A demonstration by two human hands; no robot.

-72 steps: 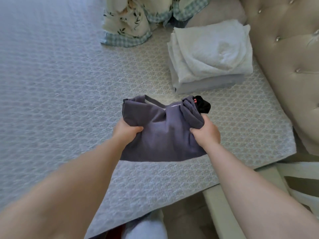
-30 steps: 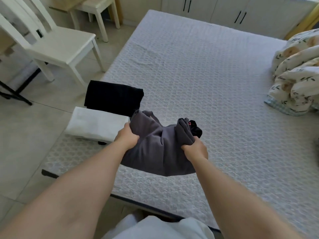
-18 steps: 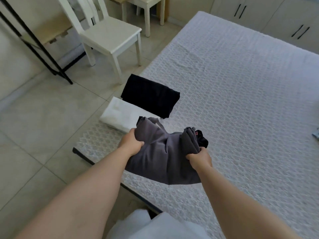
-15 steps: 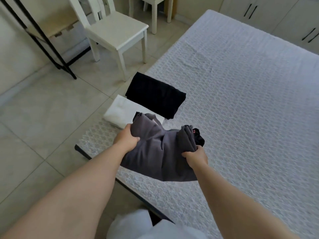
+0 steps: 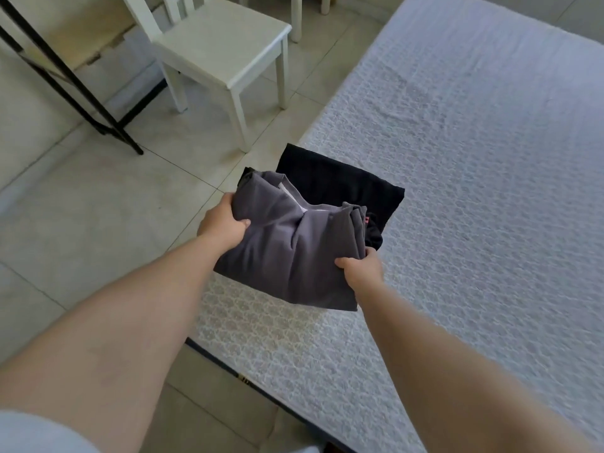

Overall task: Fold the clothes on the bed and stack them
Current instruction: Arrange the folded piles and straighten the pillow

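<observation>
Left hand (image 5: 222, 223) and right hand (image 5: 361, 268) gripping a folded gray shirt (image 5: 291, 246), above black clothes (image 5: 340, 188), on the bed (image 5: 474, 158)

A grey folded garment (image 5: 291, 253), a black one (image 5: 340, 184), a white honeycomb-patterned bedspread (image 5: 474, 158), a white chair (image 5: 225, 50).

Folded garment (image 5: 294, 253) between left hand (image 5: 222, 223) and right hand (image 5: 362, 268), over bed (image 5: 474, 158) corner. Folded cloth (image 5: 340, 188) on bed just behind garment. Chair (image 5: 222, 50) on floor (image 5: 81, 223) left of bed.
</observation>
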